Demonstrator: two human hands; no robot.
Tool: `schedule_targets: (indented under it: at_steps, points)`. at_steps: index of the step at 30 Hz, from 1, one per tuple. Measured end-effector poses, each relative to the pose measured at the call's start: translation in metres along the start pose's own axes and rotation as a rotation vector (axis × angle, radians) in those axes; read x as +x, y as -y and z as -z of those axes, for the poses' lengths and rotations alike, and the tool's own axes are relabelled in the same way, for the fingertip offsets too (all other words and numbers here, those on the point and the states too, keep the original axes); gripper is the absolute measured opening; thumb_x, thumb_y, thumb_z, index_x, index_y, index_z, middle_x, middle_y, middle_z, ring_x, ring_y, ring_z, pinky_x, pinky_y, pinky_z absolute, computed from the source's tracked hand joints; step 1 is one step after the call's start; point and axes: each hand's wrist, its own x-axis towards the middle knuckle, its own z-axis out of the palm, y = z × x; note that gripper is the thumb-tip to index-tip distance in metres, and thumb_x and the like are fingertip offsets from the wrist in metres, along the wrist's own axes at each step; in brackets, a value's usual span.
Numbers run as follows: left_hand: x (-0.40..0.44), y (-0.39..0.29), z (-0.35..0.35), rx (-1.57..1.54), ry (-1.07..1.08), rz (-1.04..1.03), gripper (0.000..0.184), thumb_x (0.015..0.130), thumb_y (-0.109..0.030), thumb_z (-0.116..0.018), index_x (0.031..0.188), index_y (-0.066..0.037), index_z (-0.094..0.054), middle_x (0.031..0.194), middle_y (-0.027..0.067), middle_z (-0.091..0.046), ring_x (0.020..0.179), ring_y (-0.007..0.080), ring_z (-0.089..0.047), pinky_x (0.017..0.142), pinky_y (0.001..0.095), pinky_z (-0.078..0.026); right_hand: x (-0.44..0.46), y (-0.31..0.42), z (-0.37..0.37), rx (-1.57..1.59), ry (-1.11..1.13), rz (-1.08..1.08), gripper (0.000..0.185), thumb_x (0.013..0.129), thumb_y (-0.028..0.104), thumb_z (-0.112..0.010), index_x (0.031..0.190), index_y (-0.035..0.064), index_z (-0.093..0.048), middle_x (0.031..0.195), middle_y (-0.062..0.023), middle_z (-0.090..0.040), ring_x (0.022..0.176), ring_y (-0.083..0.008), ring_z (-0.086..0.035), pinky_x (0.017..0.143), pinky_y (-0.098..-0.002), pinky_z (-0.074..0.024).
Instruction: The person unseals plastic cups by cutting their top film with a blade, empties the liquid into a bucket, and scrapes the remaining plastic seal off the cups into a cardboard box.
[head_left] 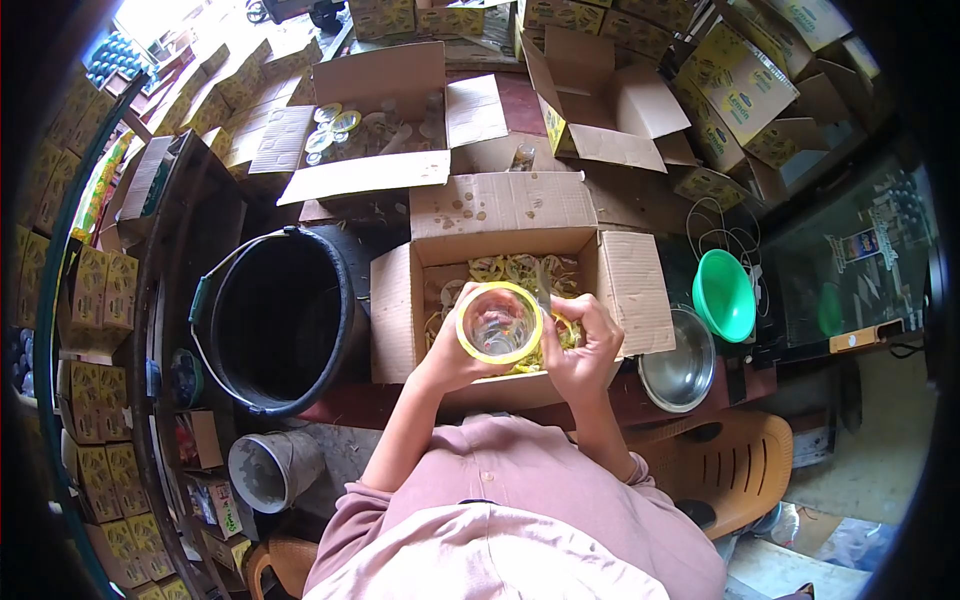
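Daylight glares white at the upper left, leaving the lower sides dim. Strong fisheye distortion bends the black-vignetted edges.

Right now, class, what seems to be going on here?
A person's left hand holds a clear round container with a yellow rim. The right hand holds a thin grey blade-like tool close to the rim; whether they touch is unclear. Both hands are over an open brown cardboard box with crumpled yellow scraps inside. A large black bucket stands beside the box.
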Motion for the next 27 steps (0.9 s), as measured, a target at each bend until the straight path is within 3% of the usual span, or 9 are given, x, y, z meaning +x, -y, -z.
schedule_targets:
  at_steps: [5, 10, 14, 16, 20, 27]
  points:
    - [0.0, 0.006, -0.005, -0.217, -0.06, 0.032, 0.062, 0.064, -0.002, -0.073, 0.116, -0.004, -0.041, 0.113, 0.0067, -0.045, 0.106, 0.0161, -0.047, 0.092, 0.0317, -0.041, -0.008, 0.006, 0.003, -0.068, -0.039, -0.086, 0.01, 0.069, -0.001, -0.065, 0.078, 0.0007, -0.061, 0.067, -0.0091, -0.057, 0.058, -0.0185, -0.056, 0.054, -0.0273, -0.0437]
    - [-0.003, 0.01, -0.009, -0.329, -0.085, 0.063, 0.063, 0.065, -0.001, -0.071, 0.118, -0.004, -0.038, 0.111, 0.007, -0.044, 0.106, 0.0164, -0.046, 0.092, 0.0321, -0.041, -0.011, 0.007, -0.003, -0.072, -0.048, 0.011, 0.015, 0.066, -0.002, -0.065, 0.081, 0.001, -0.062, 0.068, -0.0084, -0.057, 0.057, -0.0187, -0.056, 0.053, -0.0277, -0.0438]
    - [-0.004, 0.009, -0.005, -0.164, -0.023, 0.038, 0.067, 0.06, -0.002, -0.072, 0.118, -0.004, -0.038, 0.11, 0.0075, -0.044, 0.107, 0.0177, -0.046, 0.092, 0.0322, -0.04, -0.009, 0.006, -0.002, -0.111, -0.055, 0.069, 0.02, 0.064, -0.004, -0.063, 0.083, 0.0011, -0.063, 0.068, -0.0083, -0.058, 0.057, -0.0194, -0.056, 0.053, -0.0282, -0.0442]
    - [-0.004, 0.007, -0.002, -0.066, 0.048, 0.02, 0.069, 0.058, -0.003, -0.073, 0.118, -0.003, -0.038, 0.11, 0.0081, -0.044, 0.107, 0.0185, -0.046, 0.092, 0.0324, -0.04, -0.008, 0.005, -0.001, -0.048, -0.026, -0.004, 0.02, 0.064, -0.004, -0.062, 0.084, 0.0012, -0.063, 0.069, -0.0088, -0.058, 0.058, -0.0197, -0.057, 0.053, -0.0282, -0.0444]
    - [-0.005, 0.012, -0.002, -0.144, -0.001, 0.056, 0.066, 0.056, -0.004, -0.073, 0.115, -0.003, -0.042, 0.109, 0.0084, -0.043, 0.105, 0.0187, -0.046, 0.092, 0.0319, -0.04, -0.008, -0.004, 0.001, 0.055, 0.008, -0.009, 0.017, 0.063, -0.007, -0.061, 0.079, -0.002, -0.059, 0.066, -0.0081, -0.055, 0.059, -0.0134, -0.053, 0.052, -0.0239, -0.0412]
    - [-0.002, 0.005, 0.0, -0.133, 0.128, 0.058, 0.065, 0.056, -0.005, -0.072, 0.114, -0.003, -0.042, 0.107, 0.0069, -0.043, 0.104, 0.0181, -0.047, 0.091, 0.031, -0.04, -0.001, 0.0, 0.003, -0.003, 0.018, 0.026, 0.017, 0.062, -0.009, -0.058, 0.077, -0.0021, -0.059, 0.066, -0.0065, -0.053, 0.059, -0.0109, -0.05, 0.052, -0.0223, -0.0401]
